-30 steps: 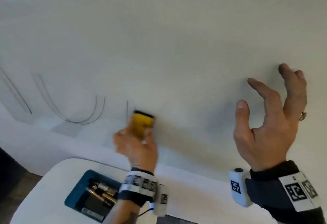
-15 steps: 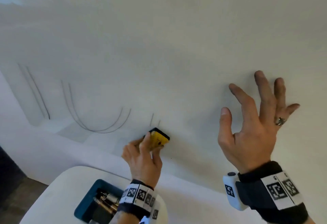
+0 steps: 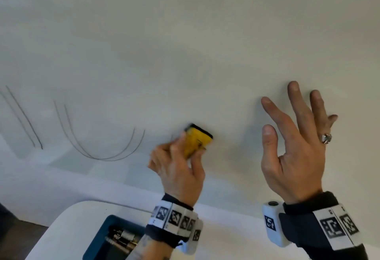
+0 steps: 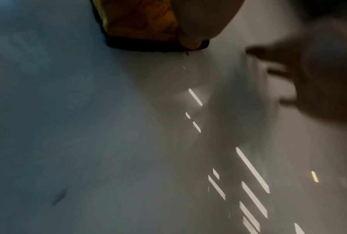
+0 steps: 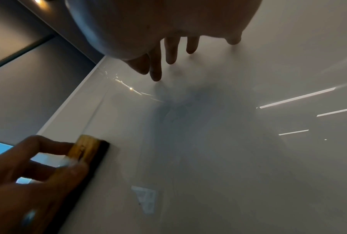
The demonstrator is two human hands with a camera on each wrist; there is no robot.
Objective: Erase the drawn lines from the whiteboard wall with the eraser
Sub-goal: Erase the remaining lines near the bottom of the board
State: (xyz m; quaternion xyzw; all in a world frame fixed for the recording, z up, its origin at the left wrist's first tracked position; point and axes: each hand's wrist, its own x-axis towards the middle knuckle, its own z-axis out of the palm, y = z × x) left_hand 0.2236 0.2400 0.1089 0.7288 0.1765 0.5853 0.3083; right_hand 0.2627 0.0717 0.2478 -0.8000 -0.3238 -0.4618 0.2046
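Note:
My left hand (image 3: 181,167) grips a yellow eraser (image 3: 196,139) with a black felt face and presses that face against the whiteboard wall (image 3: 185,54). The eraser (image 4: 140,23) fills the top of the left wrist view, and the eraser (image 5: 88,150) shows at lower left in the right wrist view. Left of it a pair of curved drawn lines (image 3: 98,146) and a pair of slanted lines (image 3: 22,116) mark the wall; a short stroke (image 3: 172,136) sits just beside the eraser. My right hand (image 3: 296,142) hovers with fingers spread by the wall, holding nothing.
A white table (image 3: 67,224) stands below the wall. On it sits a blue tray (image 3: 102,237) with several markers inside. A dark floor strip (image 3: 12,233) shows at lower left. Ceiling lights reflect on the glossy wall (image 4: 252,171).
My left hand has swept the eraser over the short vertical strokes, down and back up; most of them are gone. My right hand has spread its fingers wider near the wall.

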